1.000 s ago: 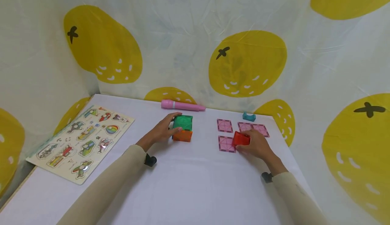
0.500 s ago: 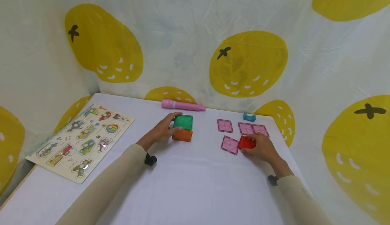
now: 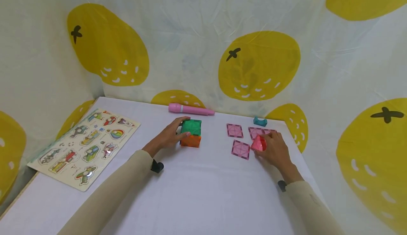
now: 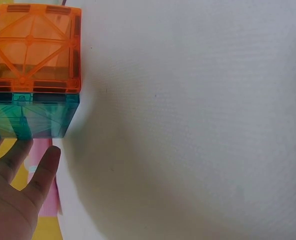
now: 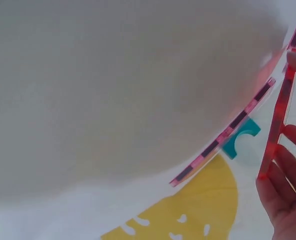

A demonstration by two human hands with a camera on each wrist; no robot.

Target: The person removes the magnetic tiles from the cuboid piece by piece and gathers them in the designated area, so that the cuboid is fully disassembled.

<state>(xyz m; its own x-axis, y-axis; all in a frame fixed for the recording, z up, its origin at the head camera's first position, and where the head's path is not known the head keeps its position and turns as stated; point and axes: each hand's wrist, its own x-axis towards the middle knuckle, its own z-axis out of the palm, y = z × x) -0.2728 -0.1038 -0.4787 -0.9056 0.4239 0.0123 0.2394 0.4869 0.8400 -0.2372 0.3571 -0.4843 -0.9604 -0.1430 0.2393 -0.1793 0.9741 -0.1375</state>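
Observation:
My left hand [image 3: 168, 136] holds a small cube of magnetic tiles at its left side, thumb at the front edge and fingers at the back. The cube has a green top [image 3: 192, 127] and an orange front [image 3: 190, 141]; in the left wrist view the orange tile [image 4: 30, 47] sits against a teal-green side [image 4: 38, 114]. Between thumb and fingers of my right hand [image 3: 277, 151] is a red magnetic tile [image 3: 258, 143], tilted on edge. In the right wrist view the red tile [image 5: 279, 112] shows edge-on. A pink tile [image 3: 240, 149] lies just left of it.
Another pink tile [image 3: 234, 130] lies farther back, and more pink tiles [image 3: 255, 133] are partly covered by my right hand. Behind them sits a teal curved piece [image 3: 260, 122]. A pink toy microphone [image 3: 190, 109] lies at the back edge, a picture puzzle board [image 3: 73, 157] at left.
My right hand has moved the red tile rightward, off the near pink tile, and tilted it. That pink tile has turned slightly and shifted right. The left hand and cube have stayed put.

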